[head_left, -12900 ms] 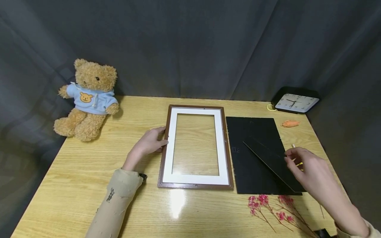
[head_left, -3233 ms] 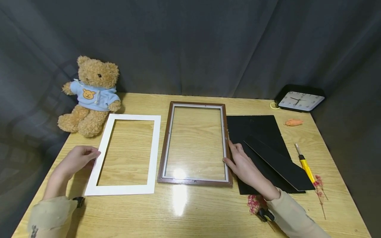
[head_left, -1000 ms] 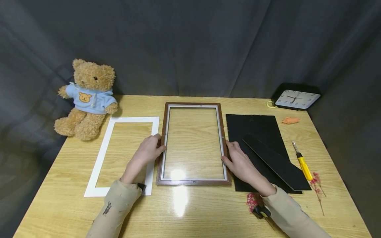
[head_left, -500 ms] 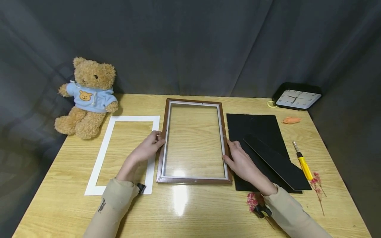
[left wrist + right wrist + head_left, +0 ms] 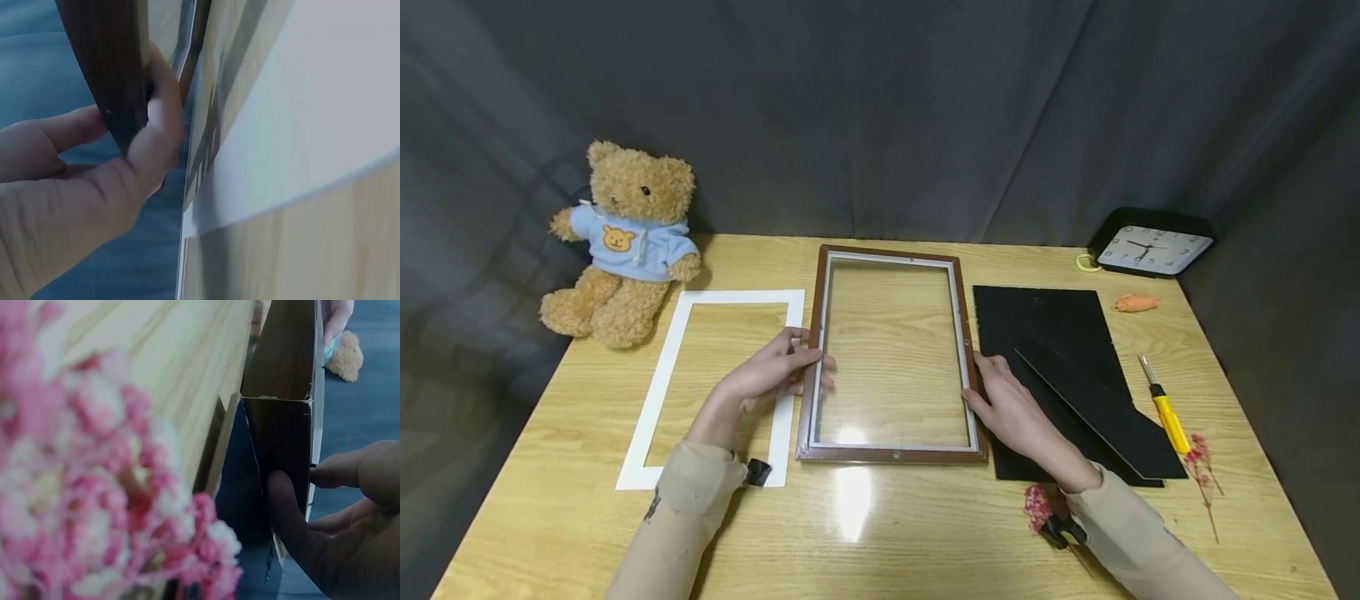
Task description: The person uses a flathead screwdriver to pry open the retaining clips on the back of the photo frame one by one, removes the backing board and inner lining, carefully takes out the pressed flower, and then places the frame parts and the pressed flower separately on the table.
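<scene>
Both hands hold a brown picture frame [image 5: 891,455] in the middle of the table, its left side slightly raised. My left hand [image 5: 771,367] grips the left bar, thumb on top and fingers underneath, showing through the frame's opening. The left wrist view shows these fingers curled round the dark bar [image 5: 109,56]. My right hand [image 5: 1015,417] grips the right bar between thumb and fingers, as the right wrist view also shows. Glare inside the frame suggests a clear pane. The white mat [image 5: 657,392] lies flat at the left, partly under my left arm.
Right of the frame lies a black backing board [image 5: 1037,317] with its slanted stand [image 5: 1097,408]. Beyond are a yellow screwdriver [image 5: 1168,421], pink dried flowers [image 5: 1037,507], an orange carrot-shaped item [image 5: 1137,303] and a clock [image 5: 1150,248]. A teddy bear [image 5: 636,250] sits at back left.
The white mat has come out of the frame and lies at the left. My left hand has moved from the mat to the frame, its fingers now under the bar; the frame's left side has risen.
</scene>
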